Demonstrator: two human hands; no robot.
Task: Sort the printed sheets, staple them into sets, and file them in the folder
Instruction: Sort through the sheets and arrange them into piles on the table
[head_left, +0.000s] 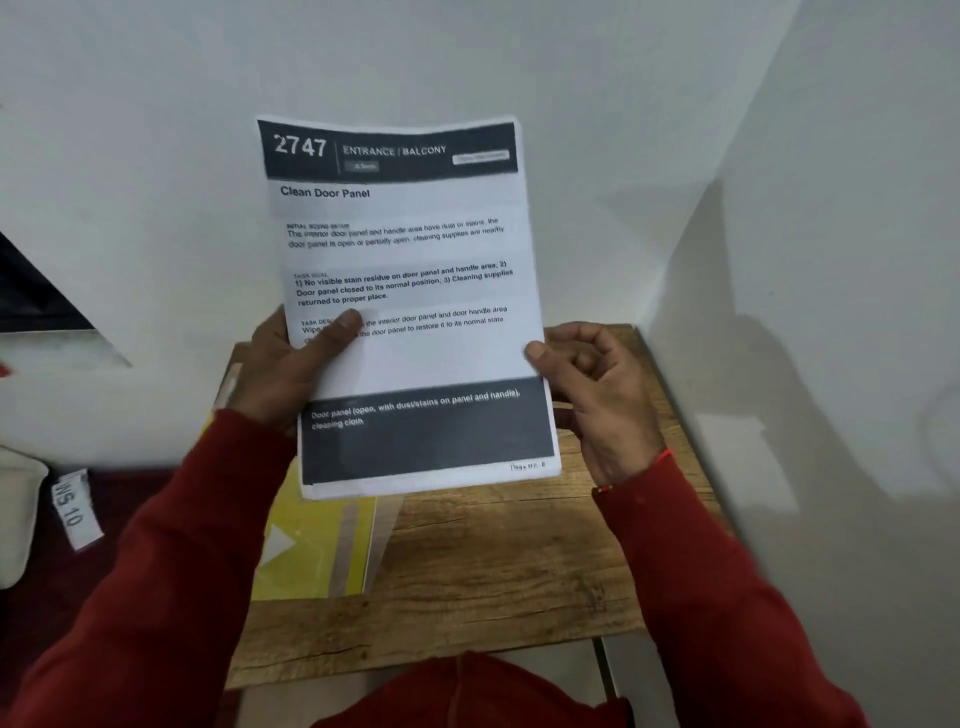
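Paper fills the middle of my view: a printed sheet (405, 291) headed "2747 Entrance / Balcony" and titled "Clean Door Panel", held upright in the air above the wooden table (493, 561), in front of the white wall (519, 62). My left hand (291, 369) grips its left edge, thumb pressed flat across the printed text and the fingers hidden behind the page. My right hand (587, 384) pinches the right edge, thumb tip on the front, the other fingers curled loosely behind and beside it. Whether more sheets sit behind the front one I cannot tell. On the table, below the sheet's lower left corner, lies the yellow folder (317, 545). Off to the left is a white tag (75, 512) marked "WS 10".
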